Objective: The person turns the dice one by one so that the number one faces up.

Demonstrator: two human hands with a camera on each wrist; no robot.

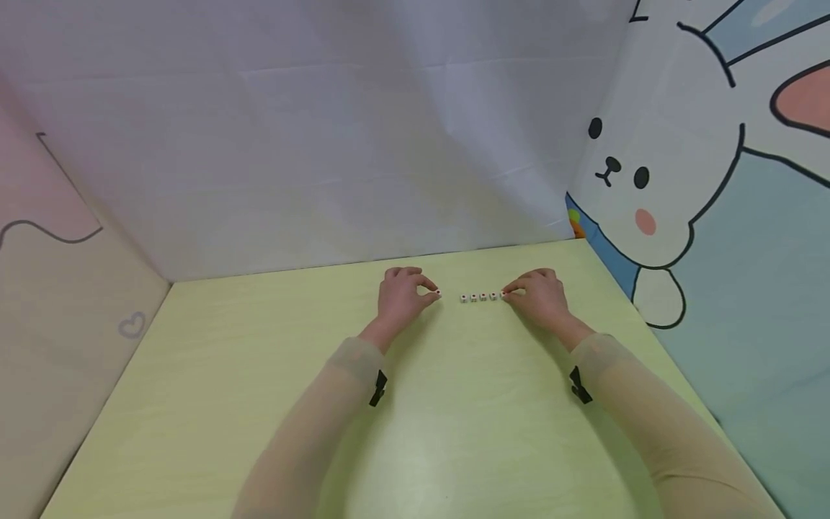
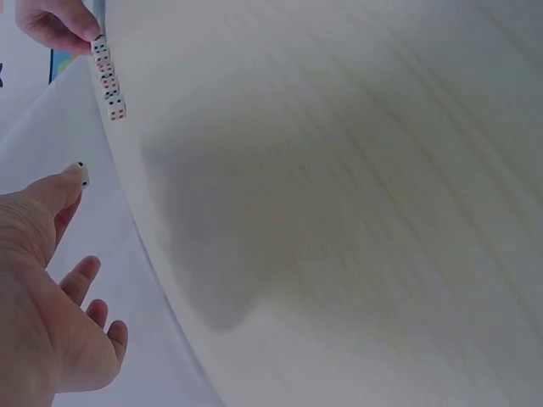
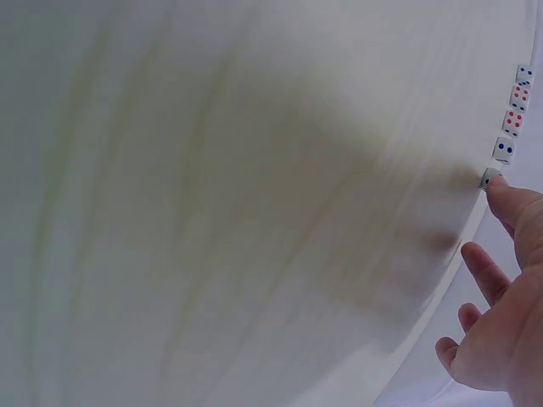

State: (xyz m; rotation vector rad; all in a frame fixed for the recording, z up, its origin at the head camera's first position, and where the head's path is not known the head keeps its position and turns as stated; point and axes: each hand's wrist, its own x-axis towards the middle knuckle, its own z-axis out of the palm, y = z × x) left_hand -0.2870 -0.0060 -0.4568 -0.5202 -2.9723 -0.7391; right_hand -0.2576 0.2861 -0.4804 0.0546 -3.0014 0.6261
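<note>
Between thumb and fingertip, my left hand [image 1: 400, 295] pinches a small white die [image 2: 83, 175], just off the left end of a row of dice. That row holds several white dice [image 1: 483, 297] with red and dark blue pips, lined up side by side on the table. At the row's right end, my right hand [image 1: 540, 294] pinches the last die [image 3: 489, 178] between thumb and finger. The right wrist view shows the thumb against this die, and the fingertip behind it is hidden. A gap separates the left hand's die from the row.
The pale yellow table [image 1: 259, 404] runs back to a white cloth wall [image 1: 311, 158]. A printed curtain with a cartoon rabbit [image 1: 668, 144] hangs along the right edge. Another printed cloth [image 1: 58, 346] borders the left side.
</note>
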